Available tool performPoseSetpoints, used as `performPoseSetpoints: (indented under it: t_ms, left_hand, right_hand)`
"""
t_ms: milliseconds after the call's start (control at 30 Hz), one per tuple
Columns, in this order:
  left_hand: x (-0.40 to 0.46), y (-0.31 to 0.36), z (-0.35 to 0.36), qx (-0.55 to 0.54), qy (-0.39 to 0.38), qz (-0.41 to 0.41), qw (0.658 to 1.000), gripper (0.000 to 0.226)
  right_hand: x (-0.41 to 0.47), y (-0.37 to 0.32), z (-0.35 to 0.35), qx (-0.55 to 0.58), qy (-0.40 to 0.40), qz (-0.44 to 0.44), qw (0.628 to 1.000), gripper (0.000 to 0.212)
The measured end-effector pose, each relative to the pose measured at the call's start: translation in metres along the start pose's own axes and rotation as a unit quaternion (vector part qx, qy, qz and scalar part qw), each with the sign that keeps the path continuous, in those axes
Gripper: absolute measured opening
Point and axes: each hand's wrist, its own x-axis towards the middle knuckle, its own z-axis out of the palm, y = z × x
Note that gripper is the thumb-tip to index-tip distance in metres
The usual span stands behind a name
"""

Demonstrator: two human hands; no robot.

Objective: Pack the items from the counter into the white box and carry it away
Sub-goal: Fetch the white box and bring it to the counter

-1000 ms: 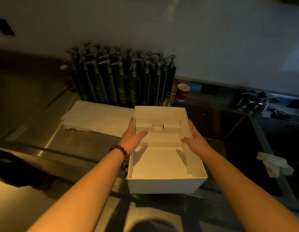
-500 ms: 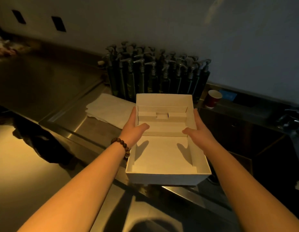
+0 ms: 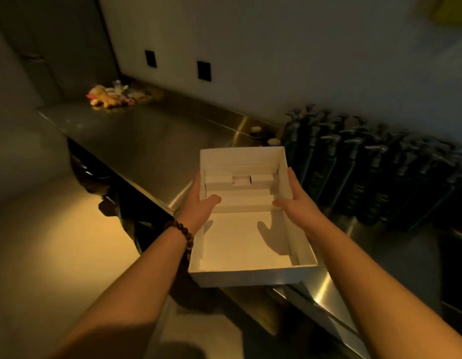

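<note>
We see the white box (image 3: 250, 244) held up between our two hands, out over the near edge of the steel counter (image 3: 147, 141). It looks empty inside, with only folded card flaps at its far end. Our left hand (image 3: 198, 203) grips the left wall, thumb inside and fingers outside. Our right hand (image 3: 297, 200) grips the right wall the same way. A bead bracelet (image 3: 182, 230) sits on the left wrist. Dark pump bottles (image 3: 367, 172) stand in a bunch just right of the box. Some small colourful things (image 3: 113, 94) lie far off to the left.
</note>
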Motion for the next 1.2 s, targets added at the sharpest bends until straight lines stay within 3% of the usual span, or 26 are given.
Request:
performPoseSetpoints:
  t_ms: [267,600,867,1200]
  left_hand:
    - [0.07,-0.014,-0.187,0.003,0.079,-0.007,0.997,0.068]
    - [0.207,-0.049,-0.312,0.026,0.105,-0.022,0.994,0.07]
    - [0.376,-0.058,-0.375,0.044,0.07,-0.038,0.996,0.069]
    - [0.53,-0.075,-0.424,0.04,0.022,-0.095,0.994,0.085]
  right_hand:
    - [0.102,-0.095,0.168,0.023,-0.071,-0.079,0.994,0.081]
    - [0.266,-0.129,0.296,0.06,-0.11,-0.071,0.99,0.088]
    - [0.429,-0.152,0.352,0.078,-0.092,-0.047,0.992,0.089]
    - [0.543,-0.19,0.384,0.089,-0.049,-0.045,0.994,0.075]
